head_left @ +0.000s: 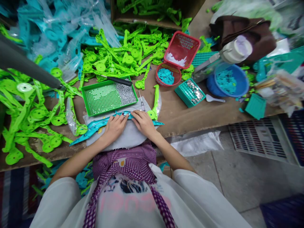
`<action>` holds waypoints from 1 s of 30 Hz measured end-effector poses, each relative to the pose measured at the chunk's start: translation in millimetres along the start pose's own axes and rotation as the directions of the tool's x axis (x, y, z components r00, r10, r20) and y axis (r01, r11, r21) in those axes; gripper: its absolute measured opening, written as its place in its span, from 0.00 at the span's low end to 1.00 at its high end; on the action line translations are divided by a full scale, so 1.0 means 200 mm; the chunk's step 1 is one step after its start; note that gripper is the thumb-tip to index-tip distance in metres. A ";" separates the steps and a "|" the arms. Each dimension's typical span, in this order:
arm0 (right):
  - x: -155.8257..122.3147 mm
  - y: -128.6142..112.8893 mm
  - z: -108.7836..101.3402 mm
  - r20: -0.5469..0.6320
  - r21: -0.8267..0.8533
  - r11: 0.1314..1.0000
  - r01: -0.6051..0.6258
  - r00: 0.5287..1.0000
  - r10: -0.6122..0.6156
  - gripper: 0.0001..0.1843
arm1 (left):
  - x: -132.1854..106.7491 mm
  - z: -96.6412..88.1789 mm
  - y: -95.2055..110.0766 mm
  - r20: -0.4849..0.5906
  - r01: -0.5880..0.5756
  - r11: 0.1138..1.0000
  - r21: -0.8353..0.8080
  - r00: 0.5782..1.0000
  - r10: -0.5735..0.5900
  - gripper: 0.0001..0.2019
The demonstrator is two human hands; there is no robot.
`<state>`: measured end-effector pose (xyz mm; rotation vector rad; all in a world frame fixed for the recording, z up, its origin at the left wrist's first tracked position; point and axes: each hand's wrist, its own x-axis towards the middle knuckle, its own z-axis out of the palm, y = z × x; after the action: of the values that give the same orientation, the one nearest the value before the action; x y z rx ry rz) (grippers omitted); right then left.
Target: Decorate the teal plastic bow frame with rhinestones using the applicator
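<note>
Two hands at the bench, one long teal plastic strip [104, 128] under them. The left hand [115, 126] lies palm down on the strip, fingers curled onto its top edge, pressing more than clasping. The right hand [143, 122] is just beside it, fingertips pinched down on the same strip where a teal piece overlaps it. Neither hand is wrapped round anything; both are half-closed, bearing on the plastic.

The strip lies on a pale grey cloth pad [123, 139] at the near edge of the brown cardboard-covered table [180, 117]. Its long axis runs left to right, dipping toward the person at the left end, with a pointed tip out past the right hand.

Count the containers: one green perforated plastic tray [104, 98] with silvery small parts heaped in its right side, one square red mesh basket [182, 47], one round red basket [167, 74] holding teal bits, one blue bowl [228, 80], one teal grid tray [190, 91] with round silver pieces. One black-handled tool [118, 80] rests on the green tray's far rim. Lime green plastic arms [35, 110] lie in heaps too many to count.
</note>
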<state>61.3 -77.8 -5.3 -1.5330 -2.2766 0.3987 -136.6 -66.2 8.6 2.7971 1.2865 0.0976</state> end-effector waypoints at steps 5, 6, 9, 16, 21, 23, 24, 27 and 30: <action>0.00 0.00 0.00 0.007 -0.057 0.998 0.040 0.999 -0.039 0.19 | -0.01 0.01 0.00 -0.040 0.010 0.999 -0.031 0.999 -0.012 0.19; 0.00 0.00 0.00 0.016 -0.070 0.996 0.046 0.999 -0.045 0.18 | -0.01 0.01 0.01 -0.042 0.010 0.999 -0.036 0.999 -0.012 0.19; 0.01 -0.01 0.00 0.056 -0.122 0.990 0.072 0.996 -0.066 0.17 | 0.00 0.00 0.01 -0.025 0.022 0.998 -0.050 0.999 -0.024 0.19; 0.01 0.01 -0.07 0.064 -0.130 0.987 0.097 0.994 -0.090 0.17 | 0.02 -0.05 0.00 0.057 0.037 0.999 -0.034 0.998 -0.035 0.19; -0.07 0.08 -0.19 -0.243 0.065 0.990 -0.123 0.960 0.135 0.16 | 0.01 -0.04 -0.01 0.037 0.049 0.997 -0.061 0.998 -0.047 0.20; -0.09 0.09 -0.18 -0.264 0.087 0.982 -0.167 0.947 0.184 0.14 | 0.01 -0.03 -0.01 0.030 0.051 0.996 -0.075 0.998 -0.049 0.20; -0.09 0.08 -0.17 -0.251 0.081 0.982 -0.170 0.950 0.185 0.14 | 0.01 -0.03 -0.01 0.026 0.052 0.995 -0.080 0.998 -0.051 0.20; -0.09 0.05 -0.09 -0.229 0.062 0.979 -0.192 0.952 0.201 0.12 | 0.00 -0.02 -0.01 0.018 0.047 0.996 -0.079 0.999 -0.046 0.20; -0.06 0.01 -0.05 -0.221 0.067 0.972 -0.227 0.946 0.236 0.12 | 0.00 -0.01 0.00 0.020 0.042 0.996 -0.075 0.999 -0.040 0.20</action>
<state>70.8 -89.0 0.7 -1.7352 -1.9117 0.3105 -137.7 -65.8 10.6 2.7009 1.3070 0.1160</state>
